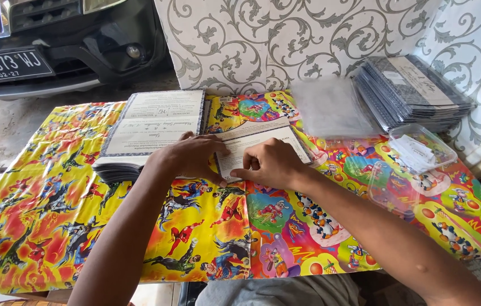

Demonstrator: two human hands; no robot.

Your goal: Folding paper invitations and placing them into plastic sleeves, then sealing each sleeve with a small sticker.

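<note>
Centre of frame: left hand (192, 154) lies flat, fingers spread, pressing down the near left part of a white printed card (257, 144) on the bench (53, 192). Right hand (271, 164) pinches the card's near edge between thumb and fingers. The card lies tilted, its left end just beside the stack of printed cards (150, 127) left of centre.

Risks: the glossy cartoon-print cover looks slick, so the card could slide if the left palm eases; hard pinching may crease the edge.

Around: pile of clear plastic sleeves (331, 107) upper centre-right; stack of dark finished cards (413, 90) upper right; clear plastic box (422, 148) and its lid (393, 190) right. Patterned wall behind, car bumper (59, 56) upper left. Nothing blocks the hands; the box sits near the right forearm, could get bumped.
</note>
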